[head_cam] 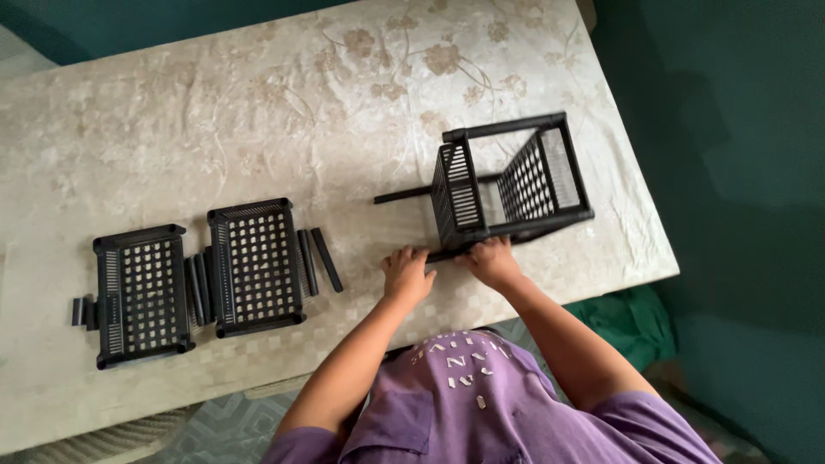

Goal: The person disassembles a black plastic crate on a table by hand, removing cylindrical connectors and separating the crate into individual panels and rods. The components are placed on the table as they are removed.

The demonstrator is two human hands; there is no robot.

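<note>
Purple shirt fabric (pixel 481 404) fills the bottom of the head view, with both bare forearms reaching forward from it onto the tabletop (pixel 258 112), which is covered by a cream cloth with a faded floral print.

Left hand (pixel 406 273) lies palm down near the front edge, its fingers bent over the end of a black rod (pixel 438 255) that runs along the cloth toward the rack; how tightly it presses cannot be told. Right hand (pixel 491 260) sits just beside it, the 2 hands close together but not touching. Its fingers are closed on the lower front corner of a partly built black plastic rack (pixel 511 185).

That rack stands toward the right edge, just beyond both hands: 2 slotted trays turned on their sides and joined by corner posts into an open box frame. 1 loose-looking black post (pixel 404 195) sticks out from it to the left, lying flat on the cloth.

Well apart, toward the left front corner, 2 more black perforated trays lie flat side by side: the larger-looking tray (pixel 256 266) nearer the hands, the other tray (pixel 142 295) farther left. Short black posts (pixel 320 259) lie beside the nearer tray, more posts (pixel 198 290) between the 2 trays, and a few stubby pieces (pixel 82 311) at the far left. Green cloth (pixel 632 314) shows below the right front corner.
</note>
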